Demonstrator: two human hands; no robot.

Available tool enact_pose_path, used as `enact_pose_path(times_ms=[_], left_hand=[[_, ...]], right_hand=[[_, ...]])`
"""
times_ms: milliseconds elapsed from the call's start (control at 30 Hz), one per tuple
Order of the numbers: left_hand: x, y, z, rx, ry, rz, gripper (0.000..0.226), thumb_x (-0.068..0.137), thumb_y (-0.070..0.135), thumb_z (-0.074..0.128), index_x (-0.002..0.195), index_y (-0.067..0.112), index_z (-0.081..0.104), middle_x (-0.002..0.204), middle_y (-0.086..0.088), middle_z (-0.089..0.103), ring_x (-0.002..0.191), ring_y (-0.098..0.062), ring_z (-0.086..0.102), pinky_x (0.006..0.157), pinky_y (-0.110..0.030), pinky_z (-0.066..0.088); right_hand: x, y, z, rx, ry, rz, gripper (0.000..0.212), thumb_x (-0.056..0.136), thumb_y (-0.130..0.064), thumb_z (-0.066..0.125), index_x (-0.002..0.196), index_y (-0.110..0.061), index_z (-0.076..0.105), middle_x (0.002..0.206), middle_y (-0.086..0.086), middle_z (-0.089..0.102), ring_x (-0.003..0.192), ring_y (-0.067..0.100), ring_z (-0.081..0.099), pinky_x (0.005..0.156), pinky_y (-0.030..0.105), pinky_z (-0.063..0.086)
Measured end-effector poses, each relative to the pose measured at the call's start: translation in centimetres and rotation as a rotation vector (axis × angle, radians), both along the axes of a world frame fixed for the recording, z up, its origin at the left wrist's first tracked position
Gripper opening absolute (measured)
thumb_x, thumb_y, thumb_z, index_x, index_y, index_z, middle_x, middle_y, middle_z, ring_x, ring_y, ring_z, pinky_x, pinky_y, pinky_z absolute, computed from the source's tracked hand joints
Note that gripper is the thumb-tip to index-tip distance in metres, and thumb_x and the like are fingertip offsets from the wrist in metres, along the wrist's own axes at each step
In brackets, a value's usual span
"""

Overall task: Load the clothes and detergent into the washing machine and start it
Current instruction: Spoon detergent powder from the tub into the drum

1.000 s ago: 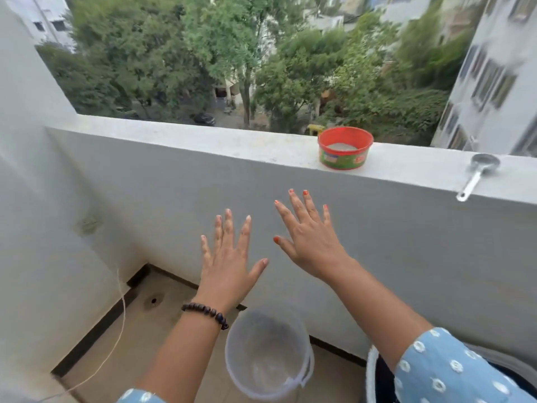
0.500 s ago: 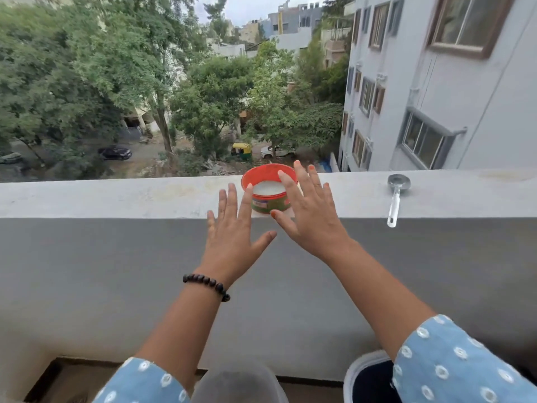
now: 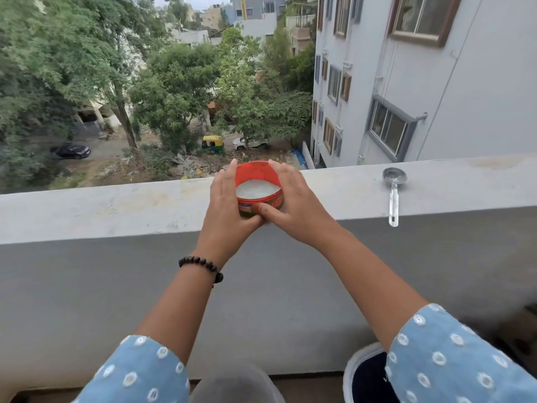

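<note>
Gripping the red detergent tub [image 3: 259, 189] from both sides, the two hands meet at the middle of the balcony ledge [image 3: 116, 207], where the tub stands upright with white powder showing inside it. The left hand [image 3: 225, 207] curls round the tub's left wall, thumb low along the front near the ledge's inner edge, fingers reaching up past the rim on the far side. The right hand [image 3: 293, 205] wraps the right wall, its thumb pressed against the printed label at the front and touching the left thumb; its fingers bend over the back of the rim. A string of dark beads [image 3: 203, 264] circles the left wrist, and blue sleeves [image 3: 453, 365] with white dots cover both forearms near the bottom edge of the view. Farther right along the ledge, well apart from the tub, a metal scoop [image 3: 394, 187] lies with its bowl toward the outer edge and its handle pointing at the inner edge, the tip just overhanging it. Below the ledge, a translucent bucket [image 3: 235, 385] and the white rim of a dark opening [image 3: 353, 365] show at the bottom.
</note>
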State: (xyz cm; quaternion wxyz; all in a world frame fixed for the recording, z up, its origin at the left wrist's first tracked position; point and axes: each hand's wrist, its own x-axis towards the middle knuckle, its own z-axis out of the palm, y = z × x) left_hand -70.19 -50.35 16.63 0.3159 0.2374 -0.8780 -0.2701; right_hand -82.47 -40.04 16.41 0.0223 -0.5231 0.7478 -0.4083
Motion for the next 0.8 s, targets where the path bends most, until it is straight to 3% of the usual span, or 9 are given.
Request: enact_pose_path(times_ms=[100, 200, 300, 400, 533, 633, 800], left_hand=[[-0.6, 0.1, -0.3, 0.014, 0.027, 0.012, 0.107, 0.071, 0.028, 0.082, 0.154, 0.021, 0.015, 0.155, -0.009, 0.023, 0.140, -0.012, 0.024, 0.102, -0.013, 0.020], [-1.1, 0.5, -0.3, 0.017, 0.075, 0.038, 0.107, 0.068, 0.025, 0.084, 0.153, 0.023, 0.019, 0.151, -0.008, 0.029, 0.118, 0.004, 0.029, 0.090, -0.003, 0.020], [-1.6, 1.0, -0.2, 0.055, 0.116, 0.062, 0.107, 0.066, 0.021, 0.087, 0.151, 0.025, 0.023, 0.146, -0.008, 0.034, 0.108, 0.006, 0.029, 0.083, -0.003, 0.024], [-2.0, 1.6, -0.1, 0.061, 0.146, 0.061, 0.105, 0.064, 0.022, 0.088, 0.150, 0.022, 0.027, 0.143, -0.009, 0.037, 0.111, 0.001, 0.034, 0.087, -0.005, 0.025], [-2.7, 2.9, -0.1, 0.060, 0.176, 0.036, 0.103, 0.066, 0.032, 0.088, 0.149, 0.018, 0.029, 0.143, -0.008, 0.037, 0.126, -0.009, 0.035, 0.095, -0.007, 0.026], [-3.6, 4.2, 0.0, 0.021, 0.169, -0.001, 0.102, 0.068, 0.034, 0.087, 0.150, 0.017, 0.029, 0.141, -0.007, 0.036, 0.118, 0.003, 0.029, 0.092, 0.005, 0.019], [-5.1, 6.6, 0.2, 0.008, 0.166, -0.053, 0.104, 0.068, 0.042, 0.086, 0.150, 0.017, 0.028, 0.143, -0.005, 0.034, 0.126, -0.001, 0.029, 0.100, -0.006, 0.021]], right_hand=[[-0.1, -0.1, -0.2, -0.036, -0.017, 0.008, 0.078, 0.086, -0.043, 0.065, 0.149, -0.019, 0.026, 0.150, 0.008, 0.030, 0.139, 0.019, 0.030, 0.114, 0.035, 0.031], [-0.3, 0.1, -0.2, -0.058, -0.013, 0.011, 0.075, 0.087, -0.040, 0.066, 0.148, -0.016, 0.029, 0.149, 0.008, 0.033, 0.139, 0.018, 0.030, 0.115, 0.034, 0.029], [-0.4, 0.7, 0.2, -0.090, -0.016, 0.009, 0.074, 0.087, -0.037, 0.068, 0.148, -0.015, 0.031, 0.147, 0.006, 0.036, 0.137, 0.015, 0.031, 0.112, 0.022, 0.025], [-0.6, 1.7, 0.8, -0.098, -0.046, 0.020, 0.075, 0.086, -0.037, 0.070, 0.147, -0.015, 0.032, 0.146, 0.002, 0.038, 0.135, 0.010, 0.033, 0.107, 0.017, 0.025], [-1.0, 3.6, 0.9, -0.147, -0.187, -0.006, 0.060, 0.090, -0.038, 0.065, 0.142, -0.019, 0.041, 0.139, -0.005, 0.045, 0.130, 0.009, 0.041, 0.108, 0.026, 0.035], [-1.8, 5.3, 0.4, -0.282, -0.194, -0.181, 0.038, 0.094, -0.035, 0.059, 0.127, -0.014, 0.057, 0.121, -0.003, 0.058, 0.116, 0.016, 0.055, 0.100, 0.037, 0.046], [-5.0, 8.8, 0.2, -0.354, 0.083, -0.606, 0.020, 0.084, -0.017, 0.070, 0.100, -0.005, 0.067, 0.089, 0.009, 0.062, 0.085, 0.027, 0.059, 0.079, 0.038, 0.049]])
